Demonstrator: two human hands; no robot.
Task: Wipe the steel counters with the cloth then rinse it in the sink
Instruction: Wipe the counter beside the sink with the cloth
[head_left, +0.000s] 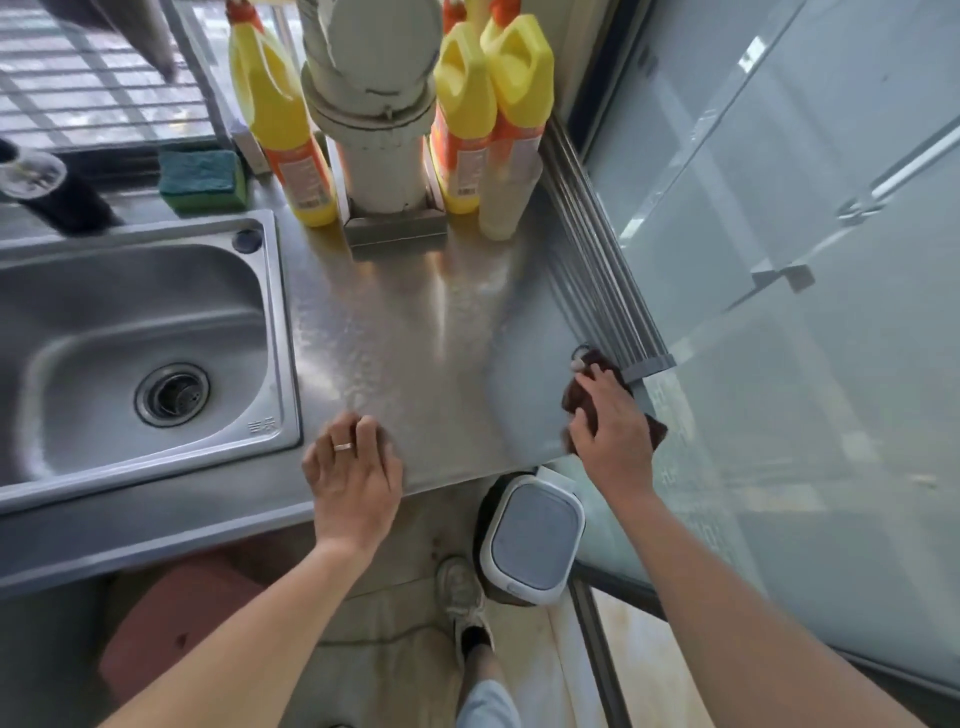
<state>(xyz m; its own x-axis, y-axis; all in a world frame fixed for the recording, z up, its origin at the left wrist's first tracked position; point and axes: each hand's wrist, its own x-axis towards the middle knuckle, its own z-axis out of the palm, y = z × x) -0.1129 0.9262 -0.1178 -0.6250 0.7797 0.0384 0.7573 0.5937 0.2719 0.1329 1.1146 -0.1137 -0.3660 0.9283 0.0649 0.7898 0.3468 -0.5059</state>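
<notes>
Right hand (613, 421) pressed flat on brown cloth (582, 400) at steel counter (415, 338) corner, left hand (353, 478) open, empty, palm down

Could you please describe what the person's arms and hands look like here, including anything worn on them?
Both forearms are bare, with no sleeves, gloves, watch or bracelet in view. The left hand wears one thin, pale band ring on one of its fingers. The right hand shows no ring or other jewellery on the parts visible. No markings can be made out on either arm.
</notes>
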